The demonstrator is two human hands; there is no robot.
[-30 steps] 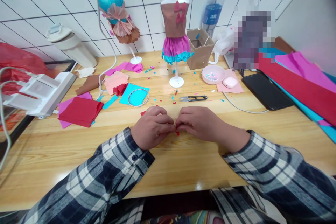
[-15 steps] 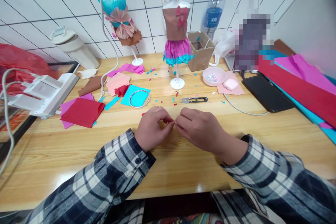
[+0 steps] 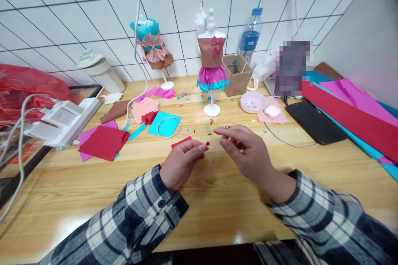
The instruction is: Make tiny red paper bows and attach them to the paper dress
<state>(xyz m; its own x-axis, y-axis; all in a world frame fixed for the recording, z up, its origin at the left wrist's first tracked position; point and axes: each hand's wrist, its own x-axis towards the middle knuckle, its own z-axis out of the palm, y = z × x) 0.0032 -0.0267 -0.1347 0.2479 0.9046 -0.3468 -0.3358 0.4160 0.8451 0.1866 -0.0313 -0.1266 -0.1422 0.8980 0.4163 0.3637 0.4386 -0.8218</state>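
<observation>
Between the thumb and forefinger of my left hand (image 3: 185, 160) is a tiny piece of red paper (image 3: 207, 144). My right hand (image 3: 248, 149) is beside it on the right, fingers apart and holding nothing I can see; it covers most of the thread snips (image 3: 226, 127). A red paper strip (image 3: 181, 142) lies behind my left hand. Farther back stands a small dress form (image 3: 212, 51) in a brown top with red bows and a purple skirt with a blue hem.
Red paper squares (image 3: 104, 143), a blue sheet (image 3: 155, 121) and a silvery ring (image 3: 169, 135) lie left. A pink bowl of beads (image 3: 253, 102), a carton box (image 3: 238, 76) and a black phone-like slab (image 3: 314, 122) stand right. A second dressed form (image 3: 155, 56) is behind, near a power strip (image 3: 71, 126).
My hands were pinched together and have parted. My right hand has opened and drawn off to the right, and the red paper shows at my left fingertips. The view has tilted up slightly.
</observation>
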